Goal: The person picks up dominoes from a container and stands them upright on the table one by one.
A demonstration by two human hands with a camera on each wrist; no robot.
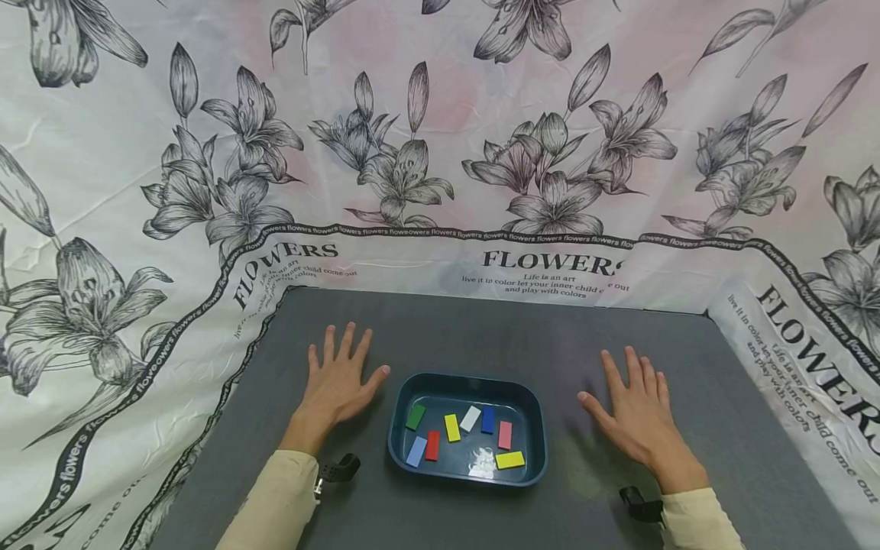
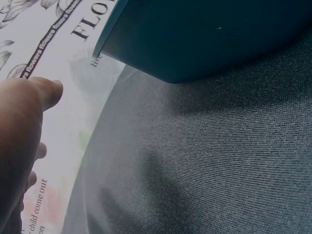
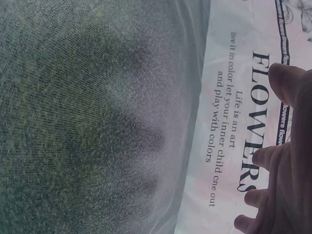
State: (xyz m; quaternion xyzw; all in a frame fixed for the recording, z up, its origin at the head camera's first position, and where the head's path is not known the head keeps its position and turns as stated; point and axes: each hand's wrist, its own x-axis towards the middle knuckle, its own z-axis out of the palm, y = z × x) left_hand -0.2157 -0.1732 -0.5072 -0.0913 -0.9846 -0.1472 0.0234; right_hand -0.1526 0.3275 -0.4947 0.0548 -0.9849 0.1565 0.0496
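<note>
A dark blue tray (image 1: 467, 480) stands in the middle of the grey table, between my two hands. Several small flat blocks lie in it: a green block (image 1: 415, 416), a light blue block (image 1: 415, 451), a red block (image 1: 432, 445), a white block (image 1: 470, 418), a dark blue block (image 1: 488, 419), a pink block (image 1: 505, 435), and yellow blocks, one yellow block (image 1: 510, 460) at the front right. Left of the tray my left hand (image 1: 340, 382) has its fingers spread and holds nothing. My right hand (image 1: 639, 416), fingers straight, is empty on the right side.
The grey table (image 1: 481, 328) ends at a white flower-printed cloth (image 1: 412, 263) that rises behind and along both sides. In the left wrist view the tray's outer wall (image 2: 204, 44) shows close beside the left hand. Each wrist carries a black camera strap piece (image 1: 341, 467).
</note>
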